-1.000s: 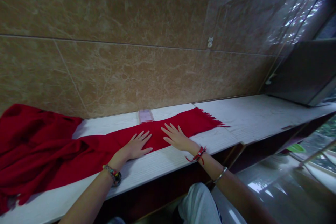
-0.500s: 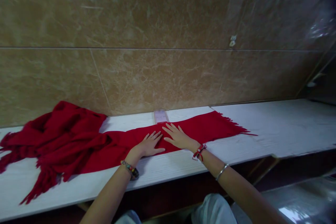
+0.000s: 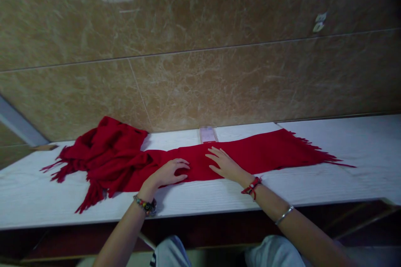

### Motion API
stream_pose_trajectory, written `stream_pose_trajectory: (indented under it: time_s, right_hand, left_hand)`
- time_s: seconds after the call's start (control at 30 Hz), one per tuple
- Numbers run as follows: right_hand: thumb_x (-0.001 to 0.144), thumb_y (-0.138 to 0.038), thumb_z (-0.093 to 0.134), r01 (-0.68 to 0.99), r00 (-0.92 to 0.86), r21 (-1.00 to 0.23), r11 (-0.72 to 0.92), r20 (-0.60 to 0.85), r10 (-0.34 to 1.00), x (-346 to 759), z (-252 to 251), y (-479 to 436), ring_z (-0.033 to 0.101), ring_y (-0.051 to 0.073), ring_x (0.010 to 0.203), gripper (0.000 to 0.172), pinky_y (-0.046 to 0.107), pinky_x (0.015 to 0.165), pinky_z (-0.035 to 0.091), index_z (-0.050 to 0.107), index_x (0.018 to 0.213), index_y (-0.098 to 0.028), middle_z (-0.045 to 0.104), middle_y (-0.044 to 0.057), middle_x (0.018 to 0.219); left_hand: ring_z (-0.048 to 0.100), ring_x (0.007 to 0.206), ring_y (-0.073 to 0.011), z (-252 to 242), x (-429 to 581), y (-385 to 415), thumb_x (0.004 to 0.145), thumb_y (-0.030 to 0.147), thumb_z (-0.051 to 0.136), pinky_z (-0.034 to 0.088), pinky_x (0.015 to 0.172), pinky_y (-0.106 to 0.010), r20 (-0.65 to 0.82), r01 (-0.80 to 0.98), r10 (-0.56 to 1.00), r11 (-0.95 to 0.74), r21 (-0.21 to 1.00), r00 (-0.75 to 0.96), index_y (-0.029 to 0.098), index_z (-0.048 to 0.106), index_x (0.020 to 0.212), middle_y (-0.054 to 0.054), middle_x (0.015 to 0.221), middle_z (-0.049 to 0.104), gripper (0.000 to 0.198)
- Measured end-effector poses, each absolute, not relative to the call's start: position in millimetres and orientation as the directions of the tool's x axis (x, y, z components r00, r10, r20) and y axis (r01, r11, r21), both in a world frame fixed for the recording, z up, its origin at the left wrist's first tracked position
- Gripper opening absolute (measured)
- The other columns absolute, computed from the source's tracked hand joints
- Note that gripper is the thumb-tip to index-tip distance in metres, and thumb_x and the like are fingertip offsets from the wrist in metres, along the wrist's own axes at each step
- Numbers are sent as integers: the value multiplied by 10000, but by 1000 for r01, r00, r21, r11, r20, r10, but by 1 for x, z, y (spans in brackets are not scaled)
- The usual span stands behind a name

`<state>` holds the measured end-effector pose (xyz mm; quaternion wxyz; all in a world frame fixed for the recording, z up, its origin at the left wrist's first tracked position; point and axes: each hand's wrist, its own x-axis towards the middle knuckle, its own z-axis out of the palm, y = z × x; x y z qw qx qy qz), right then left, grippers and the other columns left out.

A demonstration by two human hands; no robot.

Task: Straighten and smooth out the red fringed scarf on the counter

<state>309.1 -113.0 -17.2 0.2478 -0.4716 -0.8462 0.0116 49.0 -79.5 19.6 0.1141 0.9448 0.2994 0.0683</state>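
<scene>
A long red fringed scarf point(image 3: 269, 152) lies along a white counter point(image 3: 291, 187). Its right half is spread flat and its left end is bunched in a heap point(image 3: 106, 154). My right hand point(image 3: 224, 163) lies flat on the middle of the scarf, fingers stretched out. Just left of it, my left hand point(image 3: 169, 173) rests on the scarf with the knuckles raised and the fingers bent, fingertips on the cloth. Beaded bracelets circle my left wrist; a red cord and a metal bangle are on my right arm.
A small pale pink object point(image 3: 207, 134) sits against the brown marble wall point(image 3: 219, 79) just behind the scarf. A small white fitting point(image 3: 318, 23) is on the wall at upper right. My knees in light trousers point(image 3: 272, 252) show below the counter edge.
The view has swung left, bringing the whole bunched end of the scarf into sight. My left hand went from flat to arched with bent fingers. My right hand stays flat.
</scene>
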Motion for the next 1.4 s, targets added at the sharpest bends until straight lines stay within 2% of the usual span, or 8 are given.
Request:
stream_pose_trajectory:
  time_s: [0.23, 0.57, 0.73, 0.83, 0.93, 1.07, 1.2, 1.4]
  right_hand:
    - [832, -237, 479, 552, -670, -299, 778, 397, 628, 290, -3, -132, 511, 154, 1018, 279, 290, 924, 374, 582, 1083, -172, 594, 67, 1078]
    - [796, -211, 542, 548, -643, -288, 786, 456, 615, 292, -5, -134, 531, 165, 929, 331, 282, 832, 424, 541, 1123, -160, 599, 73, 1005]
    - [808, -115, 472, 605, -630, -236, 760, 442, 638, 292, -9, -132, 554, 157, 893, 351, 285, 817, 436, 510, 1152, -179, 616, 56, 960]
    - [817, -122, 462, 625, -542, -300, 721, 499, 677, 292, -12, -127, 551, 156, 948, 330, 289, 844, 435, 506, 1140, -175, 607, 60, 1035]
    - [821, -141, 472, 642, -445, -363, 675, 541, 714, 293, -13, -125, 549, 155, 973, 297, 292, 856, 435, 513, 1114, -168, 595, 69, 1071]
    - [759, -203, 590, 658, -459, -317, 683, 550, 697, 290, -7, -128, 537, 175, 953, 332, 302, 833, 439, 527, 1081, -155, 588, 80, 1026]
    - [724, -200, 638, 711, -482, -252, 657, 505, 716, 279, -1, -128, 546, 183, 866, 288, 302, 771, 443, 564, 997, -143, 597, 75, 927]
    - [755, -160, 610, 745, -439, -296, 599, 458, 773, 273, -10, -119, 576, 158, 803, 166, 260, 748, 430, 601, 921, -147, 641, 50, 856]
  left_hand:
    - [521, 847, -153, 20, 44, -85, 749, 163, 468, 389, 839, -277, 146, 582, 617, -782, 223, 773, 179, 601, 891, -35, 865, 580, 195]
    - [503, 858, -160, 11, 52, -84, 671, 52, 462, 392, 796, -279, 206, 573, 597, -802, 168, 775, 170, 542, 900, -33, 909, 571, 270]
    - [511, 891, -184, 20, 61, -95, 734, 285, 570, 391, 807, -300, 201, 501, 516, -856, 123, 833, 179, 547, 993, -46, 955, 576, 281]
    - [530, 870, -192, 14, 66, -94, 757, 316, 564, 406, 787, -309, 231, 505, 512, -858, 91, 828, 168, 545, 1031, -60, 955, 598, 311]
    - [558, 841, -172, 6, 67, -88, 801, 216, 512, 426, 757, -280, 291, 535, 549, -834, 134, 784, 159, 558, 1013, -63, 932, 626, 225]
    - [580, 819, -155, 2, 65, -84, 806, 195, 520, 442, 735, -256, 332, 542, 587, -809, 227, 738, 165, 566, 976, -50, 923, 644, 178]
    - [579, 766, -148, 5, 65, -84, 813, 186, 510, 443, 696, -251, 317, 546, 594, -804, 235, 739, 171, 570, 915, -33, 862, 643, 119]
    - [546, 759, -141, 5, 66, -81, 792, 195, 539, 433, 693, -250, 375, 531, 583, -812, 242, 721, 169, 544, 860, -22, 822, 596, 73]
